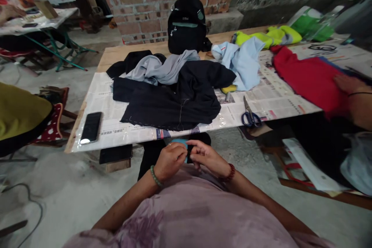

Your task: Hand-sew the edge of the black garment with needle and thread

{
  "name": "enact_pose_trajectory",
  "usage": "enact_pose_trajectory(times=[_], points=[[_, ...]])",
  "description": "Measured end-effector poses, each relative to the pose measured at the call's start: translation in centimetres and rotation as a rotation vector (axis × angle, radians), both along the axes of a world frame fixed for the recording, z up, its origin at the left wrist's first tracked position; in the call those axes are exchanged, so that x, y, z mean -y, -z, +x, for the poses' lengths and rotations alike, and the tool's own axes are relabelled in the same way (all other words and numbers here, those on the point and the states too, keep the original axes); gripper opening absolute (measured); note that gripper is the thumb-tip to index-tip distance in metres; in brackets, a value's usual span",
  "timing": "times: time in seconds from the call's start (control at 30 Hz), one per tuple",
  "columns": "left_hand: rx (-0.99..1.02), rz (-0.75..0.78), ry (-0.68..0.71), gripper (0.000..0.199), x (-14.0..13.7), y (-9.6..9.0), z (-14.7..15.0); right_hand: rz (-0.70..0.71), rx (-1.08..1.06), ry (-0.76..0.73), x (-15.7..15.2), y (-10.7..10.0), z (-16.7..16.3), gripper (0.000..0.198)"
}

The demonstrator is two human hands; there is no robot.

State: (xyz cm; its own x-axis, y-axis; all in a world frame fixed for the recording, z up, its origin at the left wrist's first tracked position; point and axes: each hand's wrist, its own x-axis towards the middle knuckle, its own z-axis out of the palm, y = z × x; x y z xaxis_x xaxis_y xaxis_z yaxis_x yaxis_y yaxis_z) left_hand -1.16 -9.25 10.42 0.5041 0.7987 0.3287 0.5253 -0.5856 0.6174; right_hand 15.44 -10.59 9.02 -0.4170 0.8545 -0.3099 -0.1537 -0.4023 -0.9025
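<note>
My left hand, with a green bead bracelet, is closed in a pinch in front of my lap. Whatever sits in its fingertips is too small to make out. Close against it is my right hand, a red bracelet at the wrist, its index finger and thumb apart and pointing at the left fingertips. A light blue thing shows partly behind the hands. On the table beyond lies a dark garment with white stitches along its lower edge. Scissors with dark blue handles lie to its right, near a grey thread spool.
Newspaper under clear plastic covers the table. A phone lies at its left corner, a black backpack at the back. Grey cloth, light blue cloth and a yellow-green garment lie around. At right, another person's hand rests on red cloth.
</note>
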Motion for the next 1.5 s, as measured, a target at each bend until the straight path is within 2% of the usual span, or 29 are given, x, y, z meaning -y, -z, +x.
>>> enact_pose_trajectory(times=[0.2, 0.43, 0.53, 1.1, 1.3, 1.4, 1.5], points=[[0.039, -0.052, 0.0, 0.016, -0.1, -0.2, 0.4, 0.118, 0.2, 0.088, 0.1, 0.3, 0.3, 0.029], [0.146, -0.202, -0.059, 0.015, -0.1, -0.3, 0.5, 0.56, 0.536, 0.18, 0.4, 0.4, 0.2, 0.014], [0.183, -0.237, -0.073, 0.015, -0.1, -0.3, 0.4, 0.647, 0.584, 0.188, 0.5, 0.2, 0.2, 0.014], [0.262, -0.36, -0.104, 0.012, 0.0, -0.3, 0.4, 0.704, 0.571, 0.226, 0.5, -0.1, 0.0, 0.012], [0.379, -0.521, -0.238, 0.012, -0.5, -0.7, -0.2, 0.568, 0.524, 0.256, 0.4, 0.2, 0.7, 0.015], [0.412, -0.66, -0.341, 0.013, -0.6, -0.8, -0.4, 0.492, 0.48, 0.244, 0.4, 0.6, 1.0, 0.016], [0.469, -0.805, -0.372, 0.016, -0.5, -0.8, -0.4, 0.441, 0.441, 0.229, 0.4, 0.9, 1.2, 0.018]])
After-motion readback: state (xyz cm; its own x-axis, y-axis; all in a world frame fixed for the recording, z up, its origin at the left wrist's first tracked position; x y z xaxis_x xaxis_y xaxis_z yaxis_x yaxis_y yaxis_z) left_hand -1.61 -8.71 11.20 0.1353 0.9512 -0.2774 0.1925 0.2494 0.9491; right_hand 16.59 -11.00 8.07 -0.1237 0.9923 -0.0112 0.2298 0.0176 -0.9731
